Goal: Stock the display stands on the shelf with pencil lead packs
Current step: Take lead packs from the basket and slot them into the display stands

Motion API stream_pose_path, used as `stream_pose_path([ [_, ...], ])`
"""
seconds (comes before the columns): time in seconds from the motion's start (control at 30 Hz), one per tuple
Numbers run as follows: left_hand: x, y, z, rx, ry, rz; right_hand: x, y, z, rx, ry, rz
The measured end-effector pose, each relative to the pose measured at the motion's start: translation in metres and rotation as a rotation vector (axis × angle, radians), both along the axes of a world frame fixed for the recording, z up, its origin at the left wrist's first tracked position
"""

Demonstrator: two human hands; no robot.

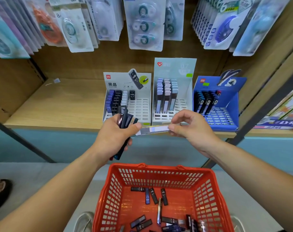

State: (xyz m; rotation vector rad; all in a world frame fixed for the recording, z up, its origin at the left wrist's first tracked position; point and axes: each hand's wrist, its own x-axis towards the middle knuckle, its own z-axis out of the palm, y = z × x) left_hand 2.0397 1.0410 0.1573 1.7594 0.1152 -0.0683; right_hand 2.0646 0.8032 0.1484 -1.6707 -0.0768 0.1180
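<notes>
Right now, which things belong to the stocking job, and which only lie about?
Job: left hand gripping dark lead packs; right hand pinching a pale lead pack; white stand, grey stand, blue stand; red basket holding loose packs.
Lying about: hanging correction tapes; LYRA boxes.

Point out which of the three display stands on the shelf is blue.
The rightmost stand: its card body is blue, while the left stand and the middle stand are white.
</notes>
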Motion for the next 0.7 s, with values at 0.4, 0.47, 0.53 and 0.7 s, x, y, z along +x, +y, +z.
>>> stream_pose_path([
  [0.4, 0.007, -0.016, -0.003, 0.052, -0.030, -0.012, -0.010, 0.012, -0.004, -0.348, -0.004, 0.495],
  [0.47, 0.008, -0.018, -0.005, 0.038, -0.027, -0.006, -0.006, 0.006, -0.006, -0.342, 0.043, 0.490],
  [0.53, 0.010, -0.018, -0.006, 0.036, -0.018, 0.009, 0.000, -0.001, -0.008, -0.340, 0.064, 0.428],
  [0.7, 0.011, -0.016, -0.009, 0.058, 0.060, -0.016, 0.026, -0.019, -0.007, -0.257, -0.017, 0.150],
])
